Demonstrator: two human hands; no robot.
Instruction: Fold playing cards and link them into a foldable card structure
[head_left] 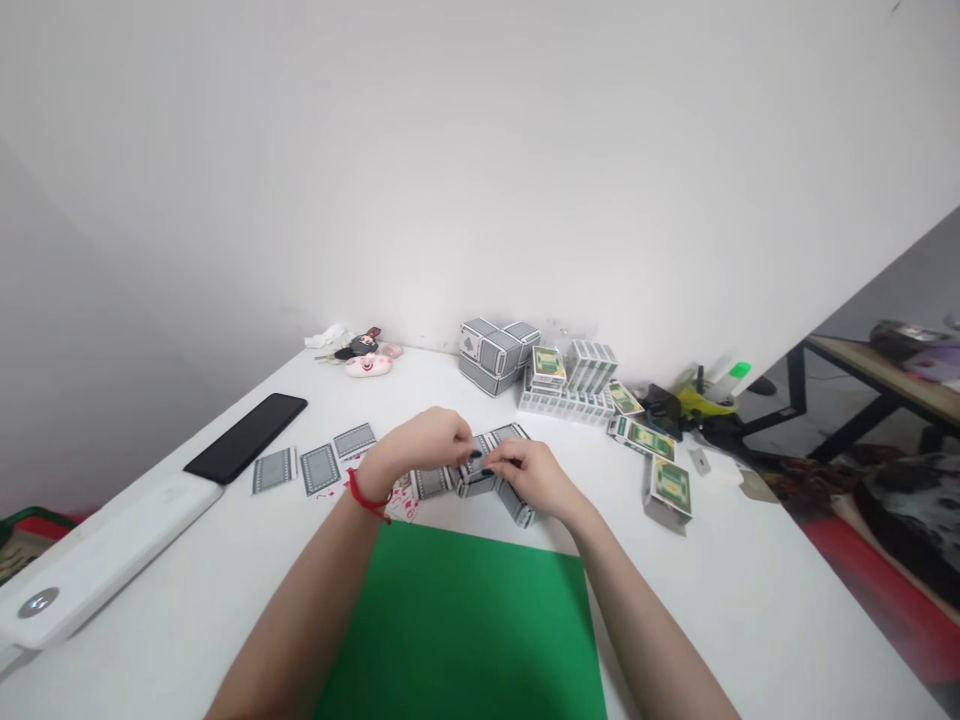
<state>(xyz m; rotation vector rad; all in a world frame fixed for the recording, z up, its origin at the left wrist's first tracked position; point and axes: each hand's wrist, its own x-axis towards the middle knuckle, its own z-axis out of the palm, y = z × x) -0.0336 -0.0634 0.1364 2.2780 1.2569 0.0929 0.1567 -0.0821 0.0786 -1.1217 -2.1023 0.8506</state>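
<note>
My left hand (442,440), with a red cord bracelet (367,497) at the wrist, is closed, thumb and finger pinched at playing cards (474,462) with grey patterned backs. From the other side my right hand (527,470) pinches at the same cards, its fingertips close to the left ones. The fingers partly cover these cards, so how many they grip is hidden. A stack of cards (516,503) lies under the right hand. Left of it are another face-down stack (431,484) and several face-up red cards (405,500), partly behind my left wrist.
A green mat (472,620) lies in front of me. Further left are face-down cards (321,470), a black phone (246,438) and a white device (105,560). Card blocks (491,355) and boxed decks (566,400) stand by the wall; loose card boxes (667,490) lie right.
</note>
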